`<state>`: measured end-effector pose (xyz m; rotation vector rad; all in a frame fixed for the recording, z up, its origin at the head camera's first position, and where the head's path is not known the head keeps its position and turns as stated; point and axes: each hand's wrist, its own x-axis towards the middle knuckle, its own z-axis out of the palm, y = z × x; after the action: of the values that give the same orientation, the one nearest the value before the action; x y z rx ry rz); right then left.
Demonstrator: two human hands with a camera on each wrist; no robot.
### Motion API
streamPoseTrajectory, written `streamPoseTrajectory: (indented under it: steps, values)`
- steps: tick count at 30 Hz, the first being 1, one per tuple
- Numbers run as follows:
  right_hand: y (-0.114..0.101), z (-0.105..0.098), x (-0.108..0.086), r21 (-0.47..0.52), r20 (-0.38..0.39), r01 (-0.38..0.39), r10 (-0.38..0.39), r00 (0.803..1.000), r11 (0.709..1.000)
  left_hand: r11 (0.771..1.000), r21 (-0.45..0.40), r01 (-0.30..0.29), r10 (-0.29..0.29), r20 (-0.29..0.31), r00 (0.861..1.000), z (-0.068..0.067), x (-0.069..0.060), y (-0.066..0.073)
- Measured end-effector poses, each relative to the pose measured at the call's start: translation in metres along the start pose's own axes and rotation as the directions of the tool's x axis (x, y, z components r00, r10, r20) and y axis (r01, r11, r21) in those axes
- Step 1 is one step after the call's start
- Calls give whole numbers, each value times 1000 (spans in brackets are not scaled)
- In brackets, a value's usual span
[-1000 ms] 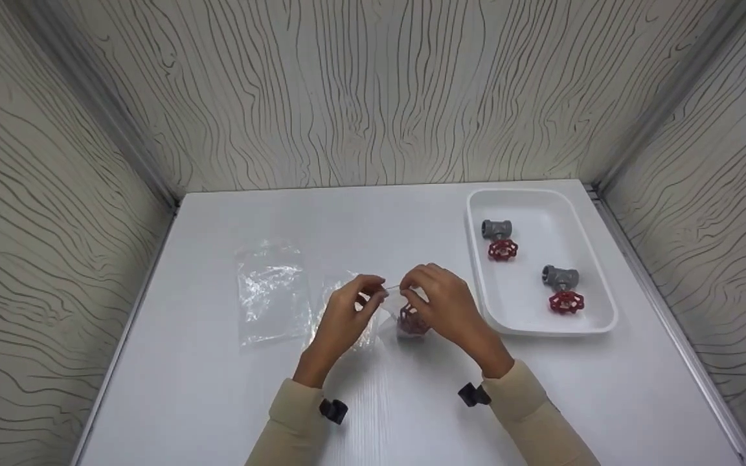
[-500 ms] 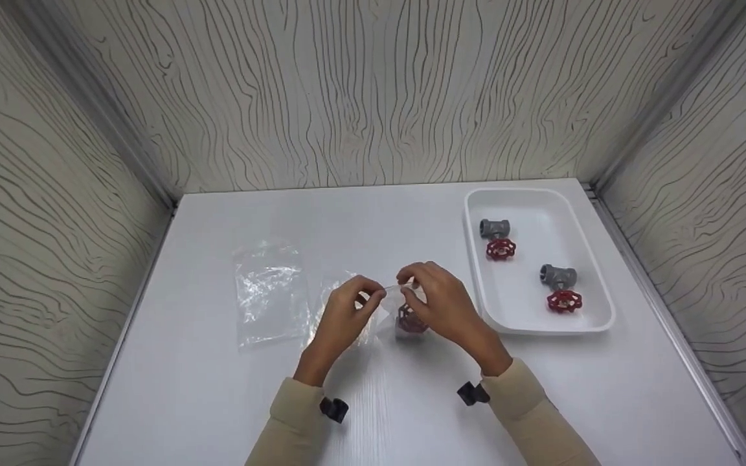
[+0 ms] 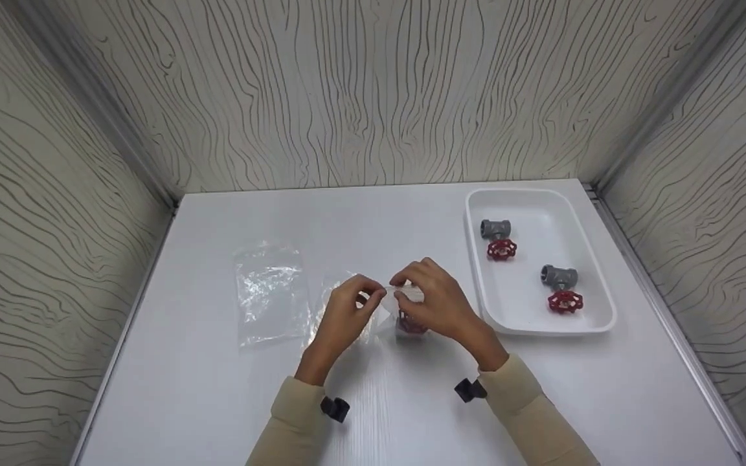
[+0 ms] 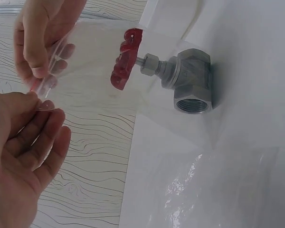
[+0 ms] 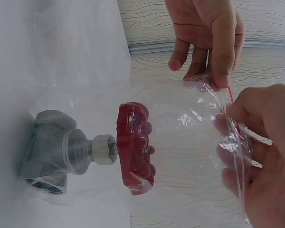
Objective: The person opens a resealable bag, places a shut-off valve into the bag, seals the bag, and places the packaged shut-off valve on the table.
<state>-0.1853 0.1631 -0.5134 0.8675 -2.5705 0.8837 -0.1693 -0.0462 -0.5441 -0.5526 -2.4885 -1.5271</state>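
A clear plastic bag [image 5: 180,123] with a red line along its mouth stands upright around a grey metal valve [image 4: 192,80] with a red handwheel [image 5: 133,147]. The left hand [image 3: 347,314] pinches one top corner of the bag between thumb and forefinger, its other fingers loosely bent. Close beside it, the right hand [image 3: 438,301] pinches the bag's top edge, with several fingers behind the film in the right wrist view. In the head view the right hand partly covers the handwheel. The valve's body rests at the bag's bottom on the table.
A white tray [image 3: 541,325] at the right holds two valves with red handwheels, the rear one [image 3: 496,229] and the front one [image 3: 559,277]. An empty clear bag [image 3: 271,294] lies flat at the left; more clear film [image 3: 331,291] lies beside the left hand. Patterned panels [image 3: 373,97] surround the table.
The right hand has moved slightly left along the bag's top edge, closer to the left hand. The left hand stays almost in place, and the bagged valve has hardly moved.
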Motion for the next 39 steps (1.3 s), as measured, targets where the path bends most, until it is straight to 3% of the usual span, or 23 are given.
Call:
streamPoseTrajectory:
  steps: [12,17,39]
  values:
    - [-1,2,1,17,7,-16,16,1000,1000,998,-51,-26,26,-6,1000,0,0,0]
    - [-2,4,1,40,11,-25,25,1000,999,999,-41,-26,26,-23,999,0,0,-1]
    - [-7,10,1,45,-44,-44,46,998,998,999,12,-50,50,4,999,0,0,1]
